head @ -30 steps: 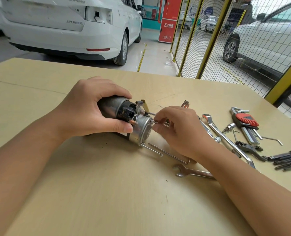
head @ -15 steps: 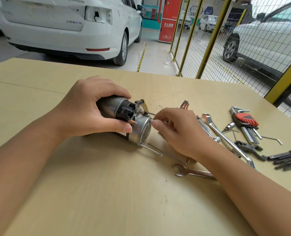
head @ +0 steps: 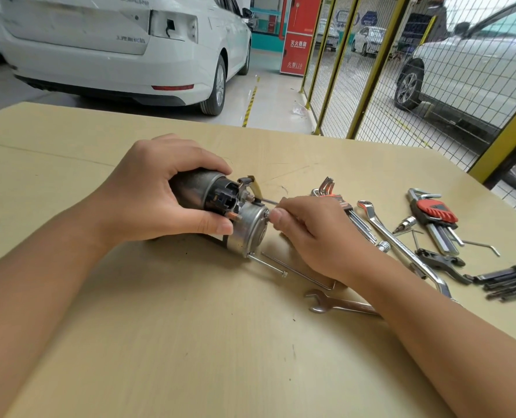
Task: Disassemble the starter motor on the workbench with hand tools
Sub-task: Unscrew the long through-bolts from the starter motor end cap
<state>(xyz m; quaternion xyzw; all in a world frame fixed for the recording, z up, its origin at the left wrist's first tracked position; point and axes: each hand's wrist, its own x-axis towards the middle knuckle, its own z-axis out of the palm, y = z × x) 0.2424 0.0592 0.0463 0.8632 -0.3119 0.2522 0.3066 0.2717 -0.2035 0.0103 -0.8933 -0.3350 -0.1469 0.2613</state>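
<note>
From the head view, I have the starter motor (head: pixel 220 212) lying on its side near the middle of the table (head: pixel 160 342), my left hand (head: pixel 157 194) wrapped over its dark body with the fingers curled round it and the thumb pressed under the terminal end. My right hand (head: pixel 308 233) is at the silver end cap (head: pixel 249 227), its fingers pinched together on something small right at the cap's rim; I cannot tell whether that is a bolt head or a thin tool. One long through bolt (head: pixel 267 264) already sticks well out of the cap's lower edge, and an upper rod (head: pixel 268 201) shows near my fingertips, so I judge the fasteners are partly freed. The cap is still seated and the housing unopened, so most of the stripping remains. An open-ended spanner (head: pixel 338 303) lies just beside my right wrist, and hex key sets (head: pixel 434 215) lie further right.
</note>
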